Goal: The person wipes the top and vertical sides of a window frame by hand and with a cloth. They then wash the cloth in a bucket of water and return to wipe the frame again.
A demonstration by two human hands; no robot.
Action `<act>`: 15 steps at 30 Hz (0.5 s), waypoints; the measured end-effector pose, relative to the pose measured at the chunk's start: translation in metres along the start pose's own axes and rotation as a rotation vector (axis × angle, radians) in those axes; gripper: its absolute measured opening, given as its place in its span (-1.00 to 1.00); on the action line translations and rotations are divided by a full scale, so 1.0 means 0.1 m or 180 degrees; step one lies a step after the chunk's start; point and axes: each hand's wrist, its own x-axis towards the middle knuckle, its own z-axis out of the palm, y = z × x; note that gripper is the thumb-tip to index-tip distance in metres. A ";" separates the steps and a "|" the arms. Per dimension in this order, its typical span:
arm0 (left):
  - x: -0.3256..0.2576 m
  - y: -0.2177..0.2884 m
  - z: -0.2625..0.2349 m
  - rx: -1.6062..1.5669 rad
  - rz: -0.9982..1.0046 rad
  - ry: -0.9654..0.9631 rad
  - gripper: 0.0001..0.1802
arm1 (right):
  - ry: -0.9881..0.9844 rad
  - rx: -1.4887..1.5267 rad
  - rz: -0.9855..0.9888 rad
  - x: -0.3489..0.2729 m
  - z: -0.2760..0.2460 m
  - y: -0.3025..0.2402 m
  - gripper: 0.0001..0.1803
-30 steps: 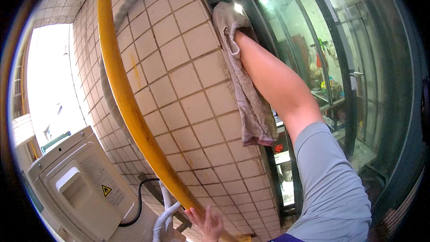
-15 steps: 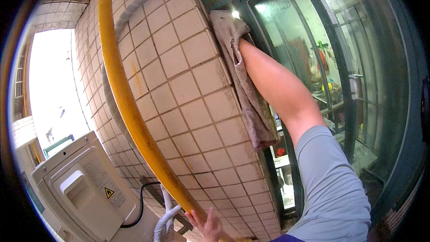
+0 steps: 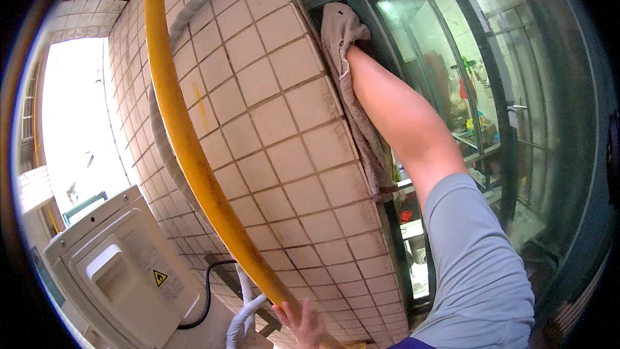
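My right forearm [image 3: 403,113] reaches up to the narrow strip between the tiled wall and the green window frame. A grey-brown cloth [image 3: 365,139] covers my right hand and hangs down from it along the wall's edge. The fingers are hidden under the cloth, which lies against the top of the strip beside the frame. Low in the view, my left hand [image 3: 305,324] is closed around the lower part of a thick yellow pipe [image 3: 187,152].
Beige tiles cover the wall [image 3: 271,116]. At lower left stands a white outdoor unit [image 3: 129,271] with a black cable and wrapped hoses [image 3: 242,317]. Glass panes in the green frame [image 3: 494,90] fill the right side, with shelves and kitchen items behind them.
My right hand and the cloth have moved slightly upward along the strip by the window frame. My left hand stays on the yellow pipe. The view has shifted a little.
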 end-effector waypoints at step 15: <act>0.09 0.09 -0.01 0.0183 0.0162 0.0203 -0.44 | -0.0402 0.0142 -0.0576 -0.13 -0.07 -0.11 -0.74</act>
